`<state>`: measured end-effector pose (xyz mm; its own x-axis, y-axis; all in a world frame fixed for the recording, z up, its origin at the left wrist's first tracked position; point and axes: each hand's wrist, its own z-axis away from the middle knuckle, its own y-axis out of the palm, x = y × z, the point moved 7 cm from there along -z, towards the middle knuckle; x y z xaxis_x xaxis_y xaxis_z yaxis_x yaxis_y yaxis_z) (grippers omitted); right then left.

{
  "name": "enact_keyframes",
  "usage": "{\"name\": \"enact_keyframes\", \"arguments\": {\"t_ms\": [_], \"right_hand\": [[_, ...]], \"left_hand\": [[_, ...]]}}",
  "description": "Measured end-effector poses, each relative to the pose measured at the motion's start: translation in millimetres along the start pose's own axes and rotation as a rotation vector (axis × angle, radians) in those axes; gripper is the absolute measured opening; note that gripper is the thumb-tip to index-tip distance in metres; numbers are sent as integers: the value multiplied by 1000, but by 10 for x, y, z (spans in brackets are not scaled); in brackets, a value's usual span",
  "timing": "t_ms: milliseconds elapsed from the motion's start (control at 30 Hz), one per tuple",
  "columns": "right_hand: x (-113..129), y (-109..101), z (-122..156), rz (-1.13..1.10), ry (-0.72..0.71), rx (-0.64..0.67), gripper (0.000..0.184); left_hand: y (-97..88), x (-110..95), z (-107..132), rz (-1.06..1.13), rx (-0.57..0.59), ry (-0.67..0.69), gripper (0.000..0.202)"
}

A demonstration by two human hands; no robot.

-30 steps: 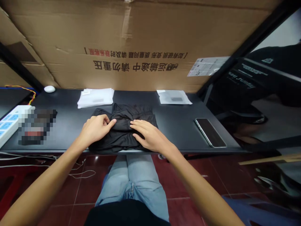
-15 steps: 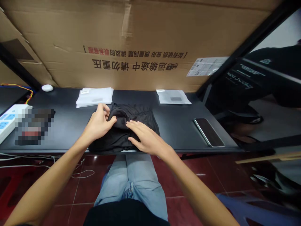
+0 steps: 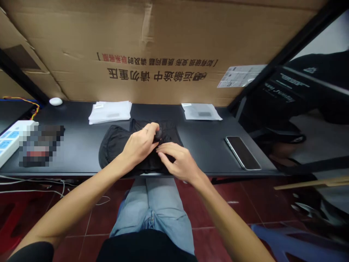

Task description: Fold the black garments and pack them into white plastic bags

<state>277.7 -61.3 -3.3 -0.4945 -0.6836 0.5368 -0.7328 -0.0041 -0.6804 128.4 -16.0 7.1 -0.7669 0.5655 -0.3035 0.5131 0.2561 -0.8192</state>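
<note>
A thin black cloth piece (image 3: 113, 145), perhaps a garment, lies folded at the front edge of the black desk. My left hand (image 3: 139, 145), with a ring on one finger, is closed on a bunched bit of this cloth and lifts it slightly over the middle. Close beside it, my right hand (image 3: 178, 160) has its thumb and fingers bent together on the cloth's right part. The fabric between the fingertips is partly hidden by both hands. On the left, the cloth's rounded end spreads flat on the desk.
Behind lie a stack of white packets (image 3: 110, 112) and another white packet (image 3: 201, 111). A phone (image 3: 242, 153) rests at right, a power strip (image 3: 13, 136) and a blurred-out item (image 3: 40, 145) at left. A cardboard sheet (image 3: 163, 36) stands behind; a person in black (image 3: 308, 94) is at right.
My left hand has moved right and closed on the cloth, pulling up a bunch. My right hand's fingers, flat before, are now bent. The cloth's left end has spread out to the left.
</note>
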Motion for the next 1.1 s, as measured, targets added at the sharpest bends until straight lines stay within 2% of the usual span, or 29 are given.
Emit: {"name": "enact_keyframes", "arguments": {"t_ms": [67, 133, 200, 267, 367, 433, 500, 600, 700, 767, 833, 1000, 1100], "right_hand": [[-149, -208, 72, 19, 72, -154, 18], [-270, -321, 131, 59, 108, -226, 15], [-350, -325, 155, 93, 105, -206, 21], [-398, -254, 157, 118, 82, -132, 30], [-436, -142, 159, 162, 51, -46, 34], [-461, -113, 167, 188, 47, -36, 33], [-489, -114, 182, 196, 52, -45, 31], [-528, -135, 206, 203, 56, -60, 27], [-549, -146, 220, 219, 48, -59, 26], [-552, -144, 220, 222, 40, -56, 26], [-545, -132, 218, 222, 26, -51, 25], [-480, -165, 223, 243, -34, -102, 25], [-355, -260, 223, 225, -132, -137, 39]], "left_hand": [[96, -63, 1, 7, 29, 68, 30], [172, -122, 19, 21, 57, 142, 33], [233, -177, 54, 39, 102, 222, 36], [263, -215, 100, 62, 156, 291, 37], [233, -236, 175, 93, 225, 369, 33], [168, -207, 212, 108, 237, 380, 27], [71, -91, 206, 90, 179, 280, 23], [-50, 207, 174, -20, 80, -36, 27], [3, 400, 160, -37, 197, -263, 37], [71, 430, 139, 10, 296, -322, 42], [112, 415, 103, 61, 340, -340, 42], [182, 349, 29, 315, 307, -359, 36], [234, 342, 21, 557, 255, -400, 36]]}}
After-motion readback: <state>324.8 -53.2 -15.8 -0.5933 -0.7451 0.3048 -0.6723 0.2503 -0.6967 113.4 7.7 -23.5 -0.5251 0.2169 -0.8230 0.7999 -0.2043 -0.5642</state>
